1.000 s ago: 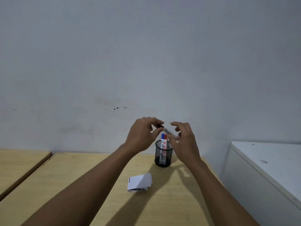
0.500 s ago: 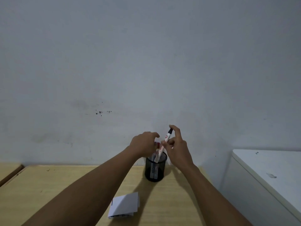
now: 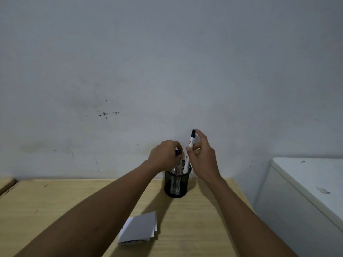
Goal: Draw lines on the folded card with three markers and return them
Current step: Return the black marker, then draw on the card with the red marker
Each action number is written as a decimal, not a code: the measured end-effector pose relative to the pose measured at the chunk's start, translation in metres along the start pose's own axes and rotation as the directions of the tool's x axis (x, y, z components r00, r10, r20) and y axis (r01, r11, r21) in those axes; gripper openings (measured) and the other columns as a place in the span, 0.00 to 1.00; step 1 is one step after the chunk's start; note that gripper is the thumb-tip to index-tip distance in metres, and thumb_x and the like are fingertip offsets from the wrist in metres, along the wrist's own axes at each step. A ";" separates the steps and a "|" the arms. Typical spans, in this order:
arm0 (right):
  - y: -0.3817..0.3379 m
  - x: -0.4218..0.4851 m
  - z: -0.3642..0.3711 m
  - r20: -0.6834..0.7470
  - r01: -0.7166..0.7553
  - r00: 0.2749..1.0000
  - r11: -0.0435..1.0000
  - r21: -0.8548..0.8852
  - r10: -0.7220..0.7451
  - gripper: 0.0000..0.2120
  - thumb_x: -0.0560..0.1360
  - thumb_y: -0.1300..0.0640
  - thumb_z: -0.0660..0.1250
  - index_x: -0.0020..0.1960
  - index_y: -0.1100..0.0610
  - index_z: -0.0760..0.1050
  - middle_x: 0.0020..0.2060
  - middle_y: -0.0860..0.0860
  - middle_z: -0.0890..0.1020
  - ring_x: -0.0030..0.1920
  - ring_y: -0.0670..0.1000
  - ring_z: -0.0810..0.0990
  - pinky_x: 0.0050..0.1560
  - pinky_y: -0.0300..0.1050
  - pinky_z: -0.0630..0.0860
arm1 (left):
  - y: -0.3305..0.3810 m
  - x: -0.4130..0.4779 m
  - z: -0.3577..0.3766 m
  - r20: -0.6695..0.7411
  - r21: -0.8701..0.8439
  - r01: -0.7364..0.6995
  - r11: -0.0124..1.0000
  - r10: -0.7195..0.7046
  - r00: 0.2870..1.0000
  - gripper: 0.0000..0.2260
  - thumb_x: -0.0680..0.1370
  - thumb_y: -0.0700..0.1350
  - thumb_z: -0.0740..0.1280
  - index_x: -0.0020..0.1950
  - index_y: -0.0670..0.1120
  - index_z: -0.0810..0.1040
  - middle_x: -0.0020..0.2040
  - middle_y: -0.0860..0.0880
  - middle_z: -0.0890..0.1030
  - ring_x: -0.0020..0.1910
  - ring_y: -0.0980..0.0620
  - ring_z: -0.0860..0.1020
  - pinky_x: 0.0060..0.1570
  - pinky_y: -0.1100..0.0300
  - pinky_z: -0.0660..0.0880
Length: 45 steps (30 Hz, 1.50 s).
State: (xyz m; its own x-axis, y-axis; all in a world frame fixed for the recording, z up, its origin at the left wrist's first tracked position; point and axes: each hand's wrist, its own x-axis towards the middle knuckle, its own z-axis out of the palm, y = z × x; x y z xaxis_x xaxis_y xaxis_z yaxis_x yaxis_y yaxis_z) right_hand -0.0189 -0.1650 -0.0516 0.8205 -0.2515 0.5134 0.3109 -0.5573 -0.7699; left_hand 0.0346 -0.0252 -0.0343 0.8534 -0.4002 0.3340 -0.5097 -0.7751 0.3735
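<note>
A black mesh pen cup [image 3: 177, 184] stands on the wooden table near the wall. My right hand [image 3: 203, 158] holds a white marker with a black cap [image 3: 190, 147] nearly upright, its lower end inside the cup's rim. My left hand [image 3: 165, 154] is closed over the cup's left side, and a blue marker cap [image 3: 176, 151] shows between its fingers. Other markers stand inside the cup, partly hidden by the mesh. The folded white card [image 3: 140, 227] lies flat on the table in front of the cup, with a short dark mark at its left edge.
The wooden table [image 3: 200, 223] ends at a grey wall. A white cabinet [image 3: 306, 184] stands to the right of the table, lower right of view. Another wooden surface [image 3: 5, 182] shows at the far left edge.
The black-capped marker went from level between both hands to upright in my right hand, its lower end dropping into the cup. My left hand came down onto the blue marker's cap.
</note>
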 end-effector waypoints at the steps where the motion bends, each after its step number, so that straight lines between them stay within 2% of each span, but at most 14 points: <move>1: 0.001 -0.002 0.001 0.047 0.004 0.999 0.999 -0.034 -0.002 0.32 0.79 0.59 0.67 0.79 0.45 0.58 0.35 0.45 0.79 0.36 0.46 0.82 0.42 0.48 0.83 | 0.000 -0.001 0.000 -0.018 -0.019 -0.005 1.000 0.004 1.000 0.09 0.76 0.49 0.71 0.55 0.50 0.80 0.50 0.48 0.79 0.46 0.47 0.79 0.43 0.52 0.79; 4: 0.005 -0.008 0.007 0.135 0.020 0.991 0.996 -0.087 -0.009 0.34 0.79 0.58 0.67 0.78 0.40 0.57 0.35 0.45 0.79 0.36 0.48 0.82 0.42 0.51 0.82 | -0.002 -0.004 -0.001 -0.078 -0.047 -0.039 0.998 0.035 0.996 0.09 0.75 0.49 0.73 0.52 0.49 0.81 0.47 0.49 0.73 0.45 0.49 0.76 0.41 0.56 0.74; 6: 0.007 -0.009 0.009 0.147 0.029 0.989 0.991 -0.131 -0.010 0.31 0.78 0.55 0.68 0.76 0.39 0.60 0.38 0.45 0.80 0.42 0.50 0.82 0.47 0.56 0.81 | -0.003 -0.007 -0.004 -0.094 -0.054 -0.050 0.997 0.045 0.995 0.08 0.74 0.49 0.74 0.51 0.48 0.82 0.48 0.48 0.73 0.46 0.49 0.76 0.43 0.56 0.74; 10: 0.008 -0.009 0.008 0.123 0.040 0.992 0.967 -0.252 -0.009 0.26 0.78 0.50 0.67 0.72 0.40 0.60 0.43 0.45 0.81 0.53 0.52 0.77 0.57 0.55 0.73 | -0.005 -0.012 -0.008 -0.110 -0.143 -0.046 0.989 0.030 0.993 0.06 0.74 0.45 0.72 0.51 0.47 0.84 0.51 0.49 0.80 0.48 0.49 0.79 0.46 0.54 0.77; 15: 0.012 -0.011 0.011 0.176 0.016 0.983 0.929 -0.370 0.053 0.14 0.82 0.52 0.56 0.66 0.42 0.66 0.52 0.48 0.82 0.59 0.55 0.76 0.57 0.54 0.65 | -0.001 -0.016 -0.008 -0.099 -0.239 -0.004 0.971 -0.020 0.995 0.04 0.75 0.44 0.71 0.49 0.49 0.83 0.47 0.54 0.85 0.45 0.54 0.81 0.48 0.53 0.80; 22: 0.001 -0.009 0.006 0.276 0.021 0.953 0.878 -0.479 0.128 0.24 0.83 0.57 0.53 0.77 0.44 0.61 0.66 0.52 0.72 0.68 0.55 0.70 0.66 0.61 0.65 | 0.008 -0.015 -0.024 -0.092 -0.341 0.048 0.939 -0.084 0.992 0.09 0.77 0.44 0.71 0.56 0.45 0.84 0.48 0.49 0.86 0.50 0.54 0.81 0.53 0.56 0.77; 26: -0.068 -0.032 -0.018 0.032 -0.009 0.999 0.985 -0.171 0.014 0.17 0.82 0.53 0.59 0.71 0.48 0.72 0.62 0.49 0.77 0.61 0.49 0.75 0.63 0.53 0.72 | 0.028 -0.045 -0.106 -0.252 -0.445 -0.021 0.895 -0.103 0.962 0.08 0.77 0.44 0.71 0.54 0.44 0.85 0.48 0.51 0.85 0.48 0.57 0.81 0.51 0.62 0.74; 28: -0.072 -0.031 -0.024 0.059 -0.088 0.994 0.996 0.021 0.087 0.16 0.81 0.48 0.64 0.67 0.51 0.76 0.58 0.50 0.80 0.54 0.44 0.79 0.53 0.40 0.76 | 0.025 -0.043 -0.115 -0.285 -0.600 0.001 0.800 -0.215 0.934 0.06 0.76 0.42 0.72 0.52 0.44 0.85 0.46 0.52 0.85 0.48 0.56 0.82 0.50 0.62 0.74; 30: -0.071 -0.035 -0.027 0.181 -0.212 0.967 0.961 0.177 0.180 0.18 0.78 0.45 0.68 0.66 0.51 0.77 0.54 0.52 0.83 0.50 0.45 0.82 0.47 0.39 0.78 | 0.024 -0.048 -0.121 -0.262 -0.765 0.025 0.644 -0.346 0.901 0.06 0.77 0.41 0.71 0.52 0.44 0.84 0.45 0.51 0.84 0.47 0.55 0.80 0.50 0.60 0.75; 33: -0.090 -0.045 -0.029 0.280 -0.348 0.930 0.810 0.471 0.237 0.16 0.75 0.53 0.74 0.62 0.55 0.79 0.49 0.55 0.85 0.46 0.51 0.85 0.43 0.49 0.83 | 0.024 -0.066 -0.141 -0.166 -0.900 0.068 0.431 -0.482 0.860 0.07 0.78 0.42 0.70 0.54 0.43 0.84 0.48 0.49 0.82 0.42 0.52 0.74 0.41 0.59 0.72; 36: -0.120 -0.060 -0.023 0.278 -0.379 0.922 0.483 0.789 0.270 0.12 0.76 0.62 0.73 0.58 0.63 0.80 0.43 0.57 0.84 0.41 0.53 0.84 0.44 0.50 0.83 | 0.021 -0.099 -0.154 -0.051 -0.949 0.122 0.291 -0.522 0.851 0.06 0.77 0.45 0.71 0.52 0.45 0.84 0.52 0.47 0.83 0.45 0.49 0.73 0.39 0.56 0.69; 38: -0.137 -0.071 -0.014 0.302 -0.381 0.915 0.324 0.866 0.268 0.09 0.76 0.63 0.72 0.56 0.63 0.81 0.40 0.56 0.84 0.39 0.52 0.84 0.43 0.48 0.83 | 0.020 -0.121 -0.152 0.000 -0.961 0.145 0.234 -0.527 0.850 0.06 0.76 0.46 0.72 0.52 0.46 0.85 0.52 0.48 0.84 0.46 0.49 0.73 0.40 0.54 0.68; 40: -0.151 -0.083 -0.004 0.330 -0.392 0.911 0.269 0.880 0.249 0.07 0.76 0.63 0.71 0.53 0.61 0.81 0.40 0.54 0.84 0.40 0.51 0.83 0.43 0.47 0.83 | 0.019 -0.143 -0.147 0.032 -0.967 0.158 0.201 -0.518 0.855 0.07 0.76 0.48 0.73 0.51 0.47 0.85 0.50 0.50 0.86 0.45 0.49 0.73 0.42 0.53 0.68; 45: -0.171 -0.110 0.013 0.336 -0.397 0.913 0.314 0.862 0.231 0.05 0.77 0.64 0.70 0.51 0.66 0.80 0.43 0.59 0.85 0.40 0.53 0.85 0.46 0.46 0.84 | 0.012 -0.190 -0.135 0.089 -0.979 0.168 0.112 -0.509 0.856 0.09 0.75 0.49 0.73 0.53 0.47 0.84 0.50 0.51 0.87 0.45 0.50 0.75 0.45 0.53 0.69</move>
State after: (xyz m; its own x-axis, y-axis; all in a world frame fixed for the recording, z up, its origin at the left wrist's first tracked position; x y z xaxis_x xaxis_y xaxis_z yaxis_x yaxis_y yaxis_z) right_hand -0.1560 -0.0314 0.0185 0.9823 -0.0922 0.1632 0.1854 0.6073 -0.7725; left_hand -0.1483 0.1071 0.0235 0.9998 0.0085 0.0192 -0.0209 0.3247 0.9456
